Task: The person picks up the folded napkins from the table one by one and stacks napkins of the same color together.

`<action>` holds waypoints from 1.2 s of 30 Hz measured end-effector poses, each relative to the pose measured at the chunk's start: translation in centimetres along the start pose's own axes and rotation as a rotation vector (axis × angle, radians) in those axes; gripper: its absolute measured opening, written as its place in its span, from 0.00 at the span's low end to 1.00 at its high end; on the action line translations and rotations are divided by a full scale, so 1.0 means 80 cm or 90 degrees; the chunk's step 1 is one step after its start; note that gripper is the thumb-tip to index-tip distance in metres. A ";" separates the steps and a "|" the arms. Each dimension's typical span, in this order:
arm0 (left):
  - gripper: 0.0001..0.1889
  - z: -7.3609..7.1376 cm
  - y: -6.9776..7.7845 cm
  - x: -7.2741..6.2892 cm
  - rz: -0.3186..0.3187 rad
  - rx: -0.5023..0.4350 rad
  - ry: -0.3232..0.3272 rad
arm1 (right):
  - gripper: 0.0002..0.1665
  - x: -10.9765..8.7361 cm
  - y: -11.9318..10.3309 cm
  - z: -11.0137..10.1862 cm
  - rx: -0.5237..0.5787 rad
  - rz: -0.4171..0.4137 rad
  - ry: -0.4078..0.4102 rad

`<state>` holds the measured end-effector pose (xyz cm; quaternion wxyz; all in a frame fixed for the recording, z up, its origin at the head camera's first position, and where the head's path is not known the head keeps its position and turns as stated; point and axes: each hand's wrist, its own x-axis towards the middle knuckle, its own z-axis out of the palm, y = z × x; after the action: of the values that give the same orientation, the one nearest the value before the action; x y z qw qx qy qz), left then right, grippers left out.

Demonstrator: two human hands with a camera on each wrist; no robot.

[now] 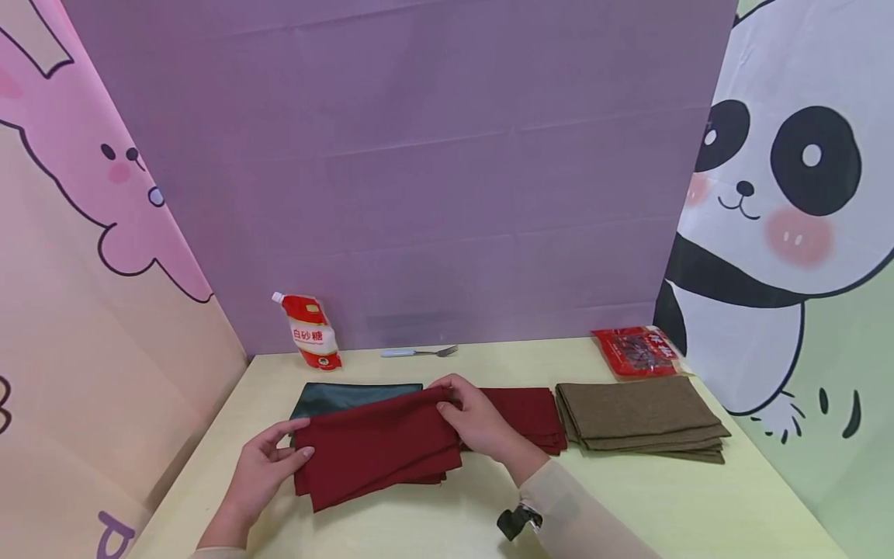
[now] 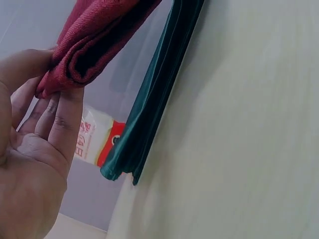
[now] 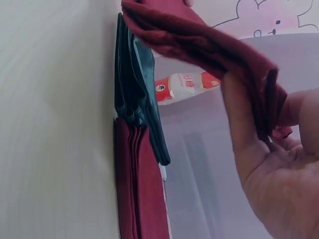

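A folded dark red cloth [image 1: 380, 442] hangs between my two hands, raised above the table. My left hand [image 1: 260, 466] pinches its left edge between thumb and fingers; the left wrist view shows the folded layers [image 2: 89, 55] in that grip. At the opposite edge my right hand [image 1: 478, 419] pinches the cloth near its upper corner. Behind and partly beneath lies a folded dark green cloth [image 1: 356, 396], mostly covered in the head view. Beside it, a second folded red cloth [image 1: 524, 415] rests on the table, partly hidden by my right hand.
A stack of folded brown cloth [image 1: 639, 415] lies on the right. Along the back are a red and white sugar pouch [image 1: 310, 334], a fork [image 1: 422, 352] and a red food packet [image 1: 635, 352]. A purple backdrop [image 1: 419, 171] rises behind the table [image 1: 628, 497].
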<state>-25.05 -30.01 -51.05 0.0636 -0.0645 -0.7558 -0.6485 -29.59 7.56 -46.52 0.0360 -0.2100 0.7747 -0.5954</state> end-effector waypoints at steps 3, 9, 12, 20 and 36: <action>0.30 0.004 0.008 0.000 0.003 -0.011 -0.028 | 0.18 -0.003 0.002 -0.006 0.005 -0.001 0.003; 0.33 0.010 0.016 0.001 -0.015 -0.012 -0.059 | 0.20 -0.009 0.006 -0.020 0.008 -0.015 0.011; 0.34 0.013 0.017 0.003 -0.017 -0.014 -0.061 | 0.21 -0.011 0.005 -0.025 0.009 -0.016 0.015; 0.33 0.026 0.029 0.015 0.013 -0.010 -0.072 | 0.21 -0.014 0.004 -0.042 0.012 -0.016 0.023; 0.26 0.057 0.059 0.040 0.068 -0.011 -0.070 | 0.21 -0.015 -0.002 -0.082 0.057 -0.031 0.058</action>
<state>-27.39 -24.76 -46.57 0.0560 -0.1404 -0.7480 -0.6462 -30.47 13.95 -44.70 -0.0044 -0.2001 0.7428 -0.6389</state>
